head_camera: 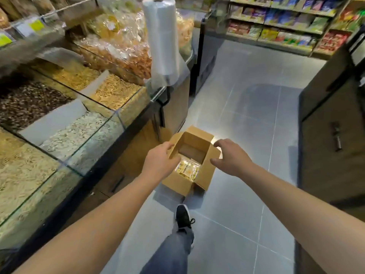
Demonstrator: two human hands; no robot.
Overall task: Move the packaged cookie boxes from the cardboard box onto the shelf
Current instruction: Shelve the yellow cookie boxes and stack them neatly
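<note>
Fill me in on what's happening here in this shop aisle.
A person is bending over an open cardboard box that sits on the tiled floor beside a glass-fronted counter of loose snacks. The left hand is on the box's left flap; the right hand hovers open at its right edge. One yellow wrapped cookie package shows inside, and the rest of the box looks empty.

Both forearms (pixel 110 210) are bare, no sleeves showing; blue jeans (pixel 173 252) and a black laced sneaker (pixel 182 217), white-edged sole.
</note>
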